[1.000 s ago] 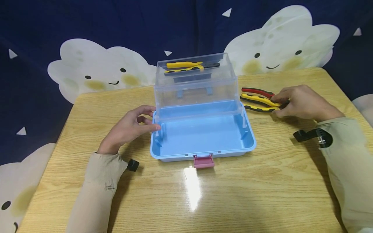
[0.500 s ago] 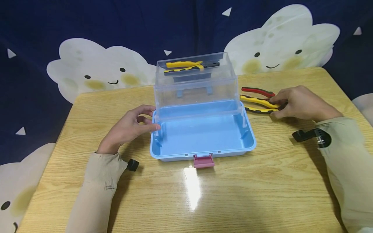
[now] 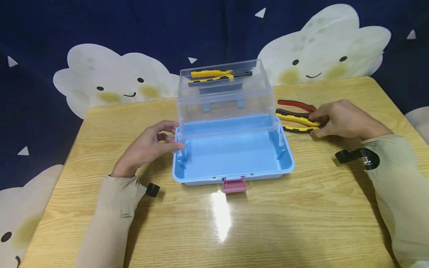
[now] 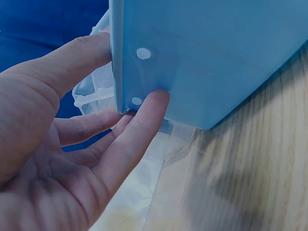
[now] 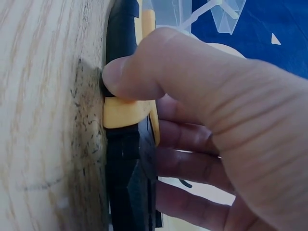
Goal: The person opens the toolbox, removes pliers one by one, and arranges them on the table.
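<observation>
A blue toolbox (image 3: 231, 154) with its clear lid raised sits mid-table. My left hand (image 3: 151, 145) pinches its left rim, thumb over the edge and fingers against the outer wall (image 4: 202, 62). To the right of the box, my right hand (image 3: 343, 121) grips yellow-and-black pliers (image 3: 298, 118) near the pivot, their handles spread toward the box. In the right wrist view, the thumb presses one side of the pliers (image 5: 126, 114) close over the wood. Red-handled pliers (image 3: 295, 104) lie just behind, their head hidden by my hand.
Another yellow-and-black pair of pliers (image 3: 214, 76) shows through the top of the clear lid (image 3: 224, 95). A pink latch (image 3: 234, 185) hangs at the box front. Behind the wooden table (image 3: 268, 223) hangs a dark blue cloth (image 3: 140, 22) with cloud faces.
The right hand has shifted slightly left, and the yellow-and-black pliers in it have tilted, showing more black on the upper handle. The left hand and toolbox have stayed put.
</observation>
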A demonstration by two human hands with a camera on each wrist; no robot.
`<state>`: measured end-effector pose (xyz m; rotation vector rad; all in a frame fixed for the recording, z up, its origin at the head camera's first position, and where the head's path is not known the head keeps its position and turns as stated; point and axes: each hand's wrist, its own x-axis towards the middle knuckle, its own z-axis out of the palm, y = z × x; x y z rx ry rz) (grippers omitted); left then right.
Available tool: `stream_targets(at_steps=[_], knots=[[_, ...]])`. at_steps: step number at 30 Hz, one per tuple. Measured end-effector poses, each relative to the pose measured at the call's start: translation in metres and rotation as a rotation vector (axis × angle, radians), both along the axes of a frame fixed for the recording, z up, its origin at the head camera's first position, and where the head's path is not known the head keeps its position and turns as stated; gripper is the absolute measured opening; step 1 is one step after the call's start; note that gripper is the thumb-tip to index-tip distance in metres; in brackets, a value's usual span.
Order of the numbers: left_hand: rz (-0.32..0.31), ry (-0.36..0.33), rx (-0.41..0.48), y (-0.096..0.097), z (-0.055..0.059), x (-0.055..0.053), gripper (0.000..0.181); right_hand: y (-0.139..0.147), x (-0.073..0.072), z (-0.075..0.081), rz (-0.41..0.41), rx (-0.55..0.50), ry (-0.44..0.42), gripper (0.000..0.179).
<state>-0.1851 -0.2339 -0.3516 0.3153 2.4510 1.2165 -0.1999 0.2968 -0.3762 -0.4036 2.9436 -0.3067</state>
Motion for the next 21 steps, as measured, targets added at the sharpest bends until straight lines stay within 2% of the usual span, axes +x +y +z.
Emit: stream_targets(at_steps=[21], knots=[[-0.004,-0.002,0.009,-0.0001,0.0006,0.0004,0.07,0.0028,-0.0029,-0.0006,-0.018,0.015,-0.046,0.055]])
